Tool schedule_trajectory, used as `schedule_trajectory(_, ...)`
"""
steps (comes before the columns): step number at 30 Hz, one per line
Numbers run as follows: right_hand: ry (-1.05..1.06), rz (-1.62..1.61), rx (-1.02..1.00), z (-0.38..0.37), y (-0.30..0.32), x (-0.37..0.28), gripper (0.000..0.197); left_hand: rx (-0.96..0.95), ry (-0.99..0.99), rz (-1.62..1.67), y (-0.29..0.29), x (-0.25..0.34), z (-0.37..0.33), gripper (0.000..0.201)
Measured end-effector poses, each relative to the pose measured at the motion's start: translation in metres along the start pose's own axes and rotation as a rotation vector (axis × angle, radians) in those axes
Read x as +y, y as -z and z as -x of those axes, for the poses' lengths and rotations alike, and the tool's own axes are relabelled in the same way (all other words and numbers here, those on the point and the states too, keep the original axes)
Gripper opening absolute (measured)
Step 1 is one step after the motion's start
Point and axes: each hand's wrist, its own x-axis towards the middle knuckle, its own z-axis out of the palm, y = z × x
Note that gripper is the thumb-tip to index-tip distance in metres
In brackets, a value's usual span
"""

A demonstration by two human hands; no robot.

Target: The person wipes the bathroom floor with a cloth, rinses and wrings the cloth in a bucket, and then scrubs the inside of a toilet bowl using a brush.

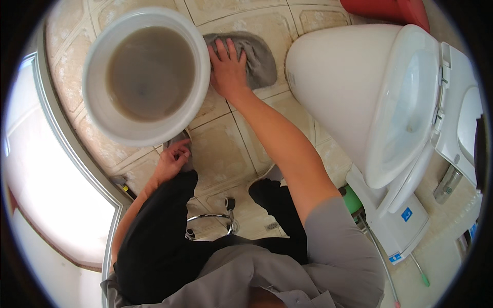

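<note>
My right hand (227,71) lies flat on a grey cloth (261,60), fingers spread. The cloth is rumpled on the tiled floor, between a large white basin and the toilet. The basin (197,100) stands at the far left and holds murky grey-brown water. Just below its near rim is my left hand (174,160), resting by my left knee and shoe. Its fingers are loosely bent and apart, with nothing visible in them. I am seated low, my knees apart.
A white toilet (339,77) with its lid raised stands on the right, a red bin (390,11) beyond it. Brushes with long handles (379,251) lean near its base. A chrome stool leg with casters (230,205) shows between my legs. A bright door frame (77,143) curves along the left.
</note>
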Motion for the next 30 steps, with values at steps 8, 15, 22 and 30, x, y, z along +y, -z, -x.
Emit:
schedule_trajectory(8,0.005,0.028,-0.170,0.180,-0.023,-0.008,0.065,0.014,-0.028,0.013,-0.001,-0.001,0.004,0.047)
schedule_trajectory(15,-0.047,-0.070,0.009,0.033,-0.009,-0.022,0.064,-0.016,-0.010,-0.001,0.000,0.000,0.002,0.045)
schedule_trajectory(22,-0.043,-0.039,-0.085,0.097,-0.013,-0.015,0.073,0.027,-0.024,0.048,-0.001,-0.013,0.007,0.047)
schedule_trajectory(30,-0.229,0.047,0.095,0.058,-0.008,0.059,0.063,0.011,0.004,0.092,0.000,-0.006,0.007,0.046)
